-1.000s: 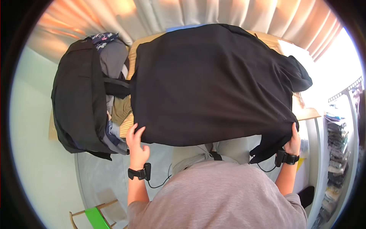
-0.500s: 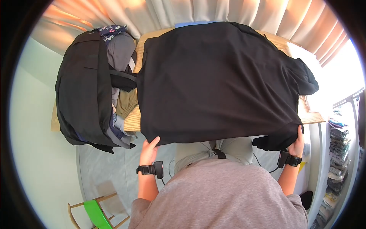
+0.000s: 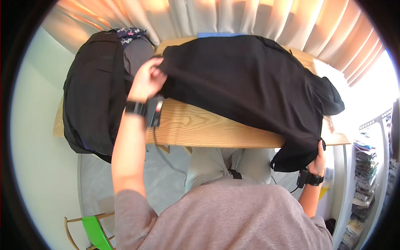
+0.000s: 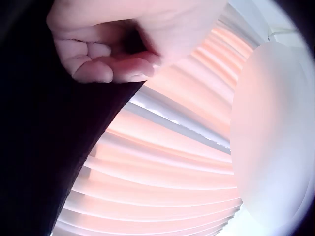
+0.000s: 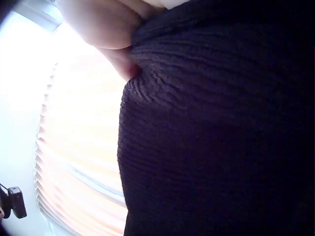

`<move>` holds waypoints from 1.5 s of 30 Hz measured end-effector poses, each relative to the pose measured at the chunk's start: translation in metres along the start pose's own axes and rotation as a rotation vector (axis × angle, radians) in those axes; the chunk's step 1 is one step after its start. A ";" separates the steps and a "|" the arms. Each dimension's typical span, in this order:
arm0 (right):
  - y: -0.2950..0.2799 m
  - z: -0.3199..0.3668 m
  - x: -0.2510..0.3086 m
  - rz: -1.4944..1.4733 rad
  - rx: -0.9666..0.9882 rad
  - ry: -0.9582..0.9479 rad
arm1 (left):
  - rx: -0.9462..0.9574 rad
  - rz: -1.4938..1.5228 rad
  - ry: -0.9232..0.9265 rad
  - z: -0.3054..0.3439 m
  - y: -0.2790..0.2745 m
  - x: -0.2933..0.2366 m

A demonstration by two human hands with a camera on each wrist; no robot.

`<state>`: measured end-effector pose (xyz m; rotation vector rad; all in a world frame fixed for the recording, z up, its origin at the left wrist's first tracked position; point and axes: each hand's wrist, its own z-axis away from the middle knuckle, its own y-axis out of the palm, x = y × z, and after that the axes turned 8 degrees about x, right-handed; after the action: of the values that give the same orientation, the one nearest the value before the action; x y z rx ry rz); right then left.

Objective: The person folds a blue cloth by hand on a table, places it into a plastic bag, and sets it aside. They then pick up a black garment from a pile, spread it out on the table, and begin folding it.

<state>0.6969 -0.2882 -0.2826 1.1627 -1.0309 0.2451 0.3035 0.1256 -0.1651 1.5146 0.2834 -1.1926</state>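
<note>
A large black garment (image 3: 241,79) lies over the wooden table, its lower left part lifted and drawn back in a slanting edge. My left hand (image 3: 148,79) pinches its left edge near the backpack; in the left wrist view the curled fingers of that hand (image 4: 108,44) grip the dark cloth (image 4: 44,137). At the table's front right, my right hand (image 3: 318,160) grips the garment's near right corner, where a loose part hangs below the table edge. The right wrist view shows the hand (image 5: 108,29) with gathered ribbed cloth (image 5: 211,123) at the fingers.
A black backpack (image 3: 93,91) stands at the left with grey and floral clothes (image 3: 132,35) by it. Bare wood of the table (image 3: 208,125) shows in front. Curtains (image 3: 233,14) hang behind, a shelf of packed items (image 3: 366,179) stands right, a green-backed chair (image 3: 96,233) lower left.
My left hand has moved from the near left corner up and away beside the backpack, carrying the garment's edge and uncovering the table front. My right hand has stayed at the right corner.
</note>
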 end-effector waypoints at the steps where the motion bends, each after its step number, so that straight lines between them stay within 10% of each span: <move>1: 0.004 0.000 0.000 0.005 -0.008 0.007 | 0.059 0.000 0.002 -0.032 0.012 -0.010; 9: 0.024 0.001 0.002 -0.021 0.008 0.010 | 0.420 -0.216 0.389 -0.005 0.094 -0.095; 13: 0.019 0.004 -0.003 -0.025 -0.016 0.019 | 0.184 -0.482 0.536 0.088 0.059 -0.072; 19: 0.030 0.004 -0.008 0.128 -0.002 0.170 | -0.462 -0.606 0.202 0.160 -0.065 0.002; 45: 0.008 0.022 0.006 0.255 -0.153 0.197 | -0.392 -0.372 -0.129 0.189 -0.134 0.075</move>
<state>0.6826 -0.3053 -0.2726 0.8507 -1.0031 0.4651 0.1434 -0.0201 -0.2775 1.0646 0.6918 -1.4214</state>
